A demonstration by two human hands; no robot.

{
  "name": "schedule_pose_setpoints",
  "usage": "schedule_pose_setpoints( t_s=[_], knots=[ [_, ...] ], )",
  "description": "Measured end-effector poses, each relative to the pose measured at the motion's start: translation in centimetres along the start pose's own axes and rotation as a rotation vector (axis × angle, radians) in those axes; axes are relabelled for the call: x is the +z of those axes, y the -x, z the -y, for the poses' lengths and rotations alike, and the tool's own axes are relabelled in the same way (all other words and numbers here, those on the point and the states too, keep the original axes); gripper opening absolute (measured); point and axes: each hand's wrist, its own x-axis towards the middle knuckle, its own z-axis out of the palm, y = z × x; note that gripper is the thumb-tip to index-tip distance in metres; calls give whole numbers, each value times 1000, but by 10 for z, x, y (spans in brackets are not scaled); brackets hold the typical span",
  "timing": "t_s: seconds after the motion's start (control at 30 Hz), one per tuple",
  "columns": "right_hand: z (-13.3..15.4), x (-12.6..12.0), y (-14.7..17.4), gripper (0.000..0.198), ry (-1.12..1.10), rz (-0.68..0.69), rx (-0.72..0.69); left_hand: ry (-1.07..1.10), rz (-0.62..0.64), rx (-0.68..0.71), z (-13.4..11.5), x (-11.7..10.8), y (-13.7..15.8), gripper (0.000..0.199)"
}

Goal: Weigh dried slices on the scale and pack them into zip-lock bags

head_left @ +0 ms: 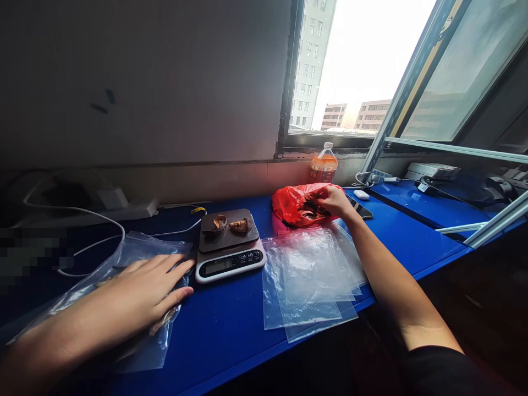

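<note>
My left hand [152, 289] lies with its fingers spread over a clear plastic bag [159, 352] that has brownish dried pieces in it. At the mouth of a red plastic bag [284, 203], my right hand [335, 201] has its fingers pinched together among dark brown dried pieces [311, 212]. What the fingertips grip is hidden. Between my hands stands a small kitchen scale [231, 264] with a lit display, whose digits are too small to read surely. Two brown, shrivelled pieces, like dried mushrooms [240, 226], rest apart on its dark plate.
Several flat clear bags [309, 280] overlap near the front edge of the blue table [223, 335]. Behind the red bag stands an orange drink bottle [324, 164]. A phone [363, 209] and a white case [361, 194] lie to its right. White cables and a power strip [142, 210] run along the wall.
</note>
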Motion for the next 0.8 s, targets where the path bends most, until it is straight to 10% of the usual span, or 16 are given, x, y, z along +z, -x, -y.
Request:
schedule_pose_setpoints(
  t_s=[0.27,0.6,0.8],
  knots=[
    [53,-18,13,34,-415,-100,-35,21,-55,9,1,6,0,52],
    [143,30,72,14,-189,312,-623,-6,-12,31,0,6,4,57],
    [149,53,87,13,-64,257,-638,-39,-13,67,-3,8,3,55]
  ],
)
